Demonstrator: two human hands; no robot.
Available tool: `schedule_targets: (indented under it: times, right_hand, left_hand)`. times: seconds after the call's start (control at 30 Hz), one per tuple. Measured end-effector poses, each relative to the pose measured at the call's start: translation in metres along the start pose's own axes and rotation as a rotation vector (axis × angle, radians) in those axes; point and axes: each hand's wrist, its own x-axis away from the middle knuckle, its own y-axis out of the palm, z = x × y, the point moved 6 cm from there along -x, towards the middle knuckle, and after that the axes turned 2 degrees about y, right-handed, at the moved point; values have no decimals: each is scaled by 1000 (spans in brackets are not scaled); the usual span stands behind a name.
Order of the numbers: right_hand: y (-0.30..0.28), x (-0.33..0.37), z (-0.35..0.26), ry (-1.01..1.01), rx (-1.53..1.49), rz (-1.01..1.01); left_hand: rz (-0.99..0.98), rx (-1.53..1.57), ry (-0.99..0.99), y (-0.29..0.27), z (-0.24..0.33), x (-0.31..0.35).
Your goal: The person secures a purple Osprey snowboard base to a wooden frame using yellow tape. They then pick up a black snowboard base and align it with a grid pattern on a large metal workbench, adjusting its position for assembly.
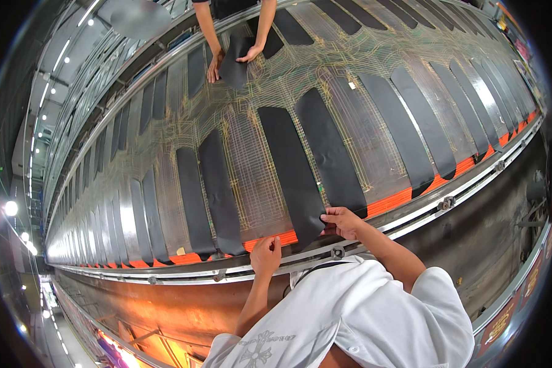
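A long dark-grey fabric panel [291, 165] lies on the long table just in front of me, its near end lifted and bent. My right hand [345, 222] pinches the right edge of that near end between thumb and fingers. To the left of the same end, my left hand [265, 255] is held over the orange edge strip [383, 204] with its fingers curled closed. Whatever those fingers may hold is hidden. Close by on the right lies another dark panel [330, 150], and on the left a further dark panel [218, 190].
Across the table, another person's hands [251, 54] handle a dark fabric piece [234, 64]. Several similar panels line both sides of the patterned table surface [251, 178], marked with yellow and green lines. A metal rail [411, 228] with small clamps runs along the near edge.
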Motion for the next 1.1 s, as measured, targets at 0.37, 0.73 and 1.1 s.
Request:
schedule_targets:
  times: [0.37, 0.73, 1.1]
  right_hand:
    - [0, 0, -4, 56, -15, -11]
    - [2, 7, -5, 63, -16, 59]
    - [5, 10, -10, 71, -5, 63]
  left_hand:
    - [-148, 899, 34, -70, 98, -9]
    - [-625, 1826, 1066, -197, 292, 15]
    - [-267, 2039, 548, -226, 306, 22]
